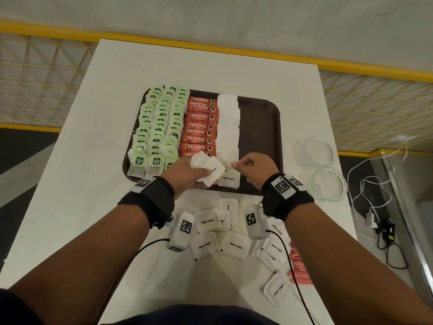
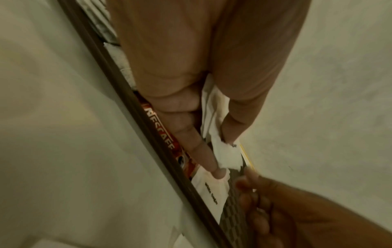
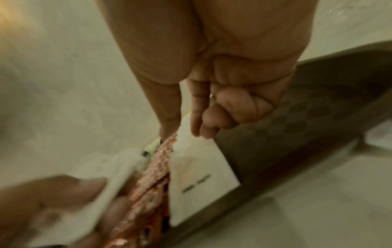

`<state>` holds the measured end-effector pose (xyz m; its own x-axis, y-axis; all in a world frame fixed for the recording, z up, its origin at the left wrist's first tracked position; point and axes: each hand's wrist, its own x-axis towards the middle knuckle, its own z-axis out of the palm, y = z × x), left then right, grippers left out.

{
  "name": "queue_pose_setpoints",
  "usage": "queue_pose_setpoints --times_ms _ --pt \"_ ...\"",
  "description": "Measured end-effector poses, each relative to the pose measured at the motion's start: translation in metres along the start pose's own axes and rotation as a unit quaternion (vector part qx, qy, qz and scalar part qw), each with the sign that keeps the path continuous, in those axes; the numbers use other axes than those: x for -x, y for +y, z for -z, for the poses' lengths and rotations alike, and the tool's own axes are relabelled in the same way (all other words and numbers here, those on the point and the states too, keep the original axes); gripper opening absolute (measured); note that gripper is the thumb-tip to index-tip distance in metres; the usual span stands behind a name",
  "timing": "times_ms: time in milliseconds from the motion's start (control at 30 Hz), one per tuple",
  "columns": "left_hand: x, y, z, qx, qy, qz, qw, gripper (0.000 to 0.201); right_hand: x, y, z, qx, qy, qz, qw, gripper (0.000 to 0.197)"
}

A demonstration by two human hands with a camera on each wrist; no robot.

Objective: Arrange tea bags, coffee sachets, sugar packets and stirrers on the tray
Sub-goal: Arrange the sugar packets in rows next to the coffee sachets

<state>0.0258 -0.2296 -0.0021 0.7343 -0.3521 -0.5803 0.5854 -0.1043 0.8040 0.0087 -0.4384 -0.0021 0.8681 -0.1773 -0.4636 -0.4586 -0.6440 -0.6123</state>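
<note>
A brown tray holds green tea bags on the left, red coffee sachets in the middle and a column of white sugar packets beside them. My left hand hovers over the tray's near edge and grips several sugar packets between thumb and fingers. My right hand pinches the top edge of the nearest sugar packet in the column with thumb and forefinger; its other fingers are curled. Pink stirrers lie on the table at the near right.
Several loose sugar packets are scattered on the white table between my forearms. Two glass bowls stand right of the tray. The tray's right strip is bare. Cables hang past the table's right edge.
</note>
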Motion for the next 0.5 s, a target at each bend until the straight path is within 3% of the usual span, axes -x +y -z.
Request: queue_pose_setpoints --times_ms 133,233,400,500 --pt "-0.002 -0.003 -0.007 -0.044 -0.008 -0.006 0.999 0.040 0.009 -0.015 0.002 -0.032 -0.101 0.044 0.993 0.024" --pt "-0.003 -0.002 -0.011 -0.053 -0.005 -0.010 0.999 0.038 0.008 -0.008 0.001 -0.053 -0.108 0.018 0.993 0.021" --pt "-0.005 0.001 -0.008 -0.015 0.012 0.001 1.000 0.029 0.011 0.008 0.001 -0.177 -0.103 -0.058 0.977 0.026" --pt "-0.007 0.002 -0.002 -0.009 0.021 0.004 1.000 0.028 0.010 0.014 -0.001 -0.147 -0.097 -0.082 0.981 0.021"
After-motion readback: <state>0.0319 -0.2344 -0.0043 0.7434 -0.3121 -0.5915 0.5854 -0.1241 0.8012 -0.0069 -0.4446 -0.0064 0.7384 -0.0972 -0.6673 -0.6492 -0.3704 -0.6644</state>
